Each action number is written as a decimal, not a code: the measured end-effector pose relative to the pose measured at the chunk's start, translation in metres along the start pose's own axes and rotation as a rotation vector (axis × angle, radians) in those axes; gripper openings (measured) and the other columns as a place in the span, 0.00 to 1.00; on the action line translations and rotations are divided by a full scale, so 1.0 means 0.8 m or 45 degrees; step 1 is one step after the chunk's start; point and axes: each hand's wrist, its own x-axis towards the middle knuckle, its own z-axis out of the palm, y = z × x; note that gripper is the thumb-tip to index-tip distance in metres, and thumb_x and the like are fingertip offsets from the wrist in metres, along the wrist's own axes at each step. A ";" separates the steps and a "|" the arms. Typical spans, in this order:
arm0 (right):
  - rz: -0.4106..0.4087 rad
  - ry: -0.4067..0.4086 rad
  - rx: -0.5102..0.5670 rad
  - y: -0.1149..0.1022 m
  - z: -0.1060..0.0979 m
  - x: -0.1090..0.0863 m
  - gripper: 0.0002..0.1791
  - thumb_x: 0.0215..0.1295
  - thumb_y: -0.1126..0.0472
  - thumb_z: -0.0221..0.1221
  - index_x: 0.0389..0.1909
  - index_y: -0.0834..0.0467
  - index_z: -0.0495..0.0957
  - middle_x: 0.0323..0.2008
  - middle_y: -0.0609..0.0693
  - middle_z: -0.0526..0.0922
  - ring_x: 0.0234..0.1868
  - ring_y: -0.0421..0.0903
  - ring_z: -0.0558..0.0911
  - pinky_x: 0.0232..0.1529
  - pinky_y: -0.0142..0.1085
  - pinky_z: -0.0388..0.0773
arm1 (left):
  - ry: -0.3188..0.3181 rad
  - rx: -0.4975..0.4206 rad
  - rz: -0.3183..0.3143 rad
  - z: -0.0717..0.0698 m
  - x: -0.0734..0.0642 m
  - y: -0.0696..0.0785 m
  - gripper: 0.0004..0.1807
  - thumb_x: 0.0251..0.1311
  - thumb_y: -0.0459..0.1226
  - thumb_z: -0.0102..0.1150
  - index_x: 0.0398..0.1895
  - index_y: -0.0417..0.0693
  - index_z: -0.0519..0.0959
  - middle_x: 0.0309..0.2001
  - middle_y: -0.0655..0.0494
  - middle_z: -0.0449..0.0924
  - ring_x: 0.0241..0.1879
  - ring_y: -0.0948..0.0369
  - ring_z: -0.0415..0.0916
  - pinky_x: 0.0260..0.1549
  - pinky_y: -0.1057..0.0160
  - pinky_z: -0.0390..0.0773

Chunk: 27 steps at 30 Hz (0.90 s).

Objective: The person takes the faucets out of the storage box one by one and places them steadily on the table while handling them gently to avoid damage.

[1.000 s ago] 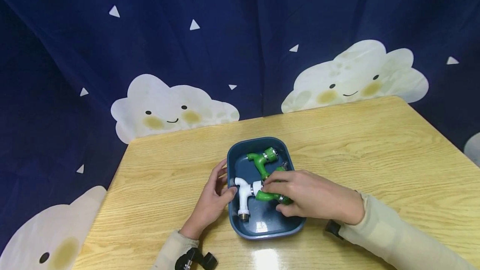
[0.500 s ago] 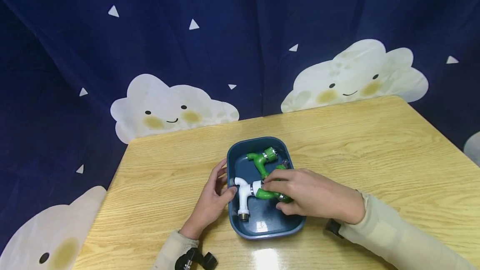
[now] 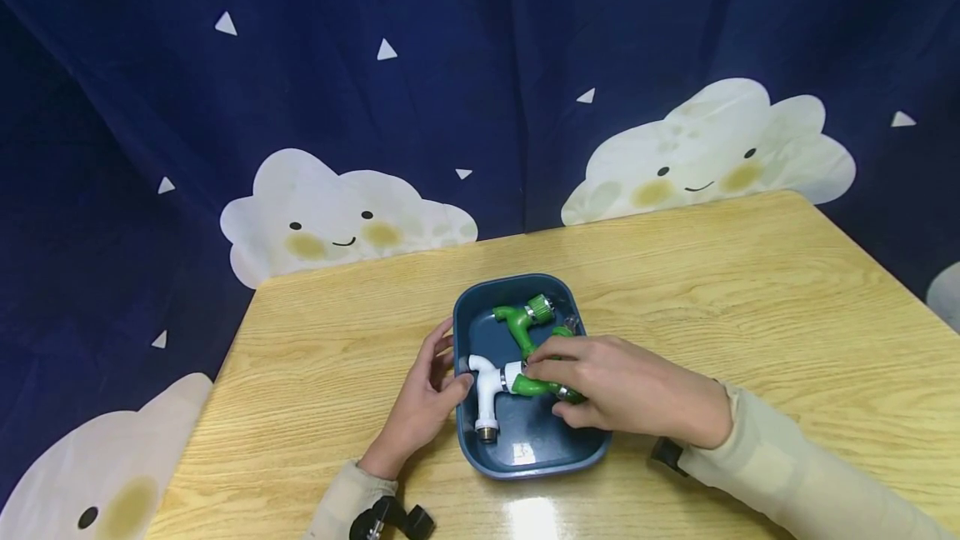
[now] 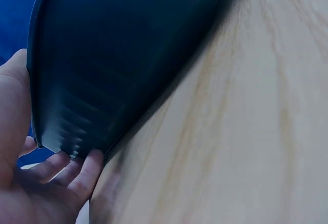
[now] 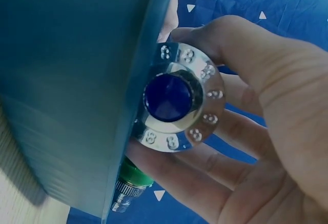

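A dark blue plastic bin (image 3: 525,474) holds a white tap (image 3: 487,397) and green taps. My left hand (image 3: 422,407) grips the bin's left side, thumb over the rim and fingers against the outer wall (image 4: 102,70). Inside the bin's right side, my right hand (image 3: 611,382) holds a green tap (image 3: 531,387) by its handle. In the right wrist view, thumb and fingers curl round a clear round knob (image 5: 212,95) with a blue cap (image 5: 168,97). The right hand hides part of this tap. Behind it lies another green tap (image 3: 517,323) with a ribbed green handle.
The bin stands on a light wooden table (image 3: 712,290). A dark blue curtain (image 3: 450,90) with white clouds hangs behind the table. Black wrist mounts show at the left sleeve (image 3: 341,502) and under the right sleeve (image 3: 765,448).
Almost nothing differs. The green tap in my right hand has shifted very slightly, while the left hand, the bin and the white tap stay in place.
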 end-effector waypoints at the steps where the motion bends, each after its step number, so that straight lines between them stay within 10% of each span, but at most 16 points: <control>1: -0.001 0.003 -0.002 0.000 0.000 0.000 0.22 0.63 0.59 0.69 0.58 0.55 0.83 0.56 0.47 0.85 0.53 0.44 0.87 0.51 0.41 0.86 | 0.000 0.001 0.001 0.000 0.000 0.000 0.42 0.66 0.31 0.58 0.82 0.58 0.55 0.73 0.40 0.66 0.71 0.41 0.71 0.56 0.71 0.79; 27: 0.022 0.048 -0.045 0.001 -0.003 -0.001 0.22 0.62 0.58 0.70 0.58 0.55 0.84 0.56 0.47 0.85 0.53 0.44 0.87 0.51 0.41 0.86 | 0.000 -0.022 0.007 0.001 0.001 0.000 0.43 0.65 0.30 0.58 0.82 0.59 0.55 0.73 0.40 0.66 0.71 0.41 0.71 0.54 0.73 0.79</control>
